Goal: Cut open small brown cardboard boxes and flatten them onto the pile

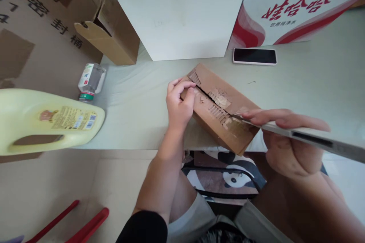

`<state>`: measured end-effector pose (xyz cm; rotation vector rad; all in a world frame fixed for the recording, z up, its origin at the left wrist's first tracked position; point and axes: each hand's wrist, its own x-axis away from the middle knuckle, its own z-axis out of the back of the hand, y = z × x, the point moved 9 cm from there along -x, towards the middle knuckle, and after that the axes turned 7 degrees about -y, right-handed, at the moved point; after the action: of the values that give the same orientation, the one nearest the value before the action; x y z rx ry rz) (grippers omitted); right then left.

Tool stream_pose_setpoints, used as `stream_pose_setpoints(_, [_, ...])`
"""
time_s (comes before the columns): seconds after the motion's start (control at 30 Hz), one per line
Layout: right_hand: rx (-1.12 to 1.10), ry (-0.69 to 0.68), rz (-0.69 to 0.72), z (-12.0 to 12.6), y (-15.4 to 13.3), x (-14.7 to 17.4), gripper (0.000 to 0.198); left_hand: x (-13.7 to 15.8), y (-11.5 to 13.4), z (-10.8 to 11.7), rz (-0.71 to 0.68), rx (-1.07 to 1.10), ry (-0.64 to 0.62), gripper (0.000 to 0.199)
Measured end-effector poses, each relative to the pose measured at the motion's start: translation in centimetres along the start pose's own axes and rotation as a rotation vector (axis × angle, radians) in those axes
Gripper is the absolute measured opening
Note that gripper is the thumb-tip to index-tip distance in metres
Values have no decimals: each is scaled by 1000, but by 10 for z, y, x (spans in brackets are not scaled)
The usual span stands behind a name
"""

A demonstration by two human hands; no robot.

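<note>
A small brown cardboard box lies slantwise at the table's front edge, with a dark slit along its top and torn, scuffed patches beside it. My left hand grips the box's far-left end, fingers curled over it with the tips by the slit. In my right hand is a utility knife with a pale grey handle. Its blade tip touches the box's top at the near-right end of the slit. The right fingers are closed around the handle.
A pink-edged phone lies behind the box. White cartons and a red-and-white carton stand at the back. To the left are an open cardboard box, a clear bottle and a yellow jug. A panda-patterned bag is below the edge.
</note>
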<state>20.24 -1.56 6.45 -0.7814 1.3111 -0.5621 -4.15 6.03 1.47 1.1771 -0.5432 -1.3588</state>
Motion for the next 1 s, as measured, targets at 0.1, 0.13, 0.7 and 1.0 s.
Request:
stream_pose_setpoints(0.1, [11,-38,-26,0,2,-1,24,0,1,0,-9,-2,3,14])
stream_pose_setpoints(0.13, [5,-43,-32,0,2,-1,24,0,1,0,-16,-1,5,14])
stream_pose_setpoints(0.7, [-10,-77,-111,4,5,2,30,1,-2,-1,1,7,5,14])
stream_pose_setpoints(1.0, [-18,-71,-110,4,-1,0,31,1,-1,0,-4,9,2,14])
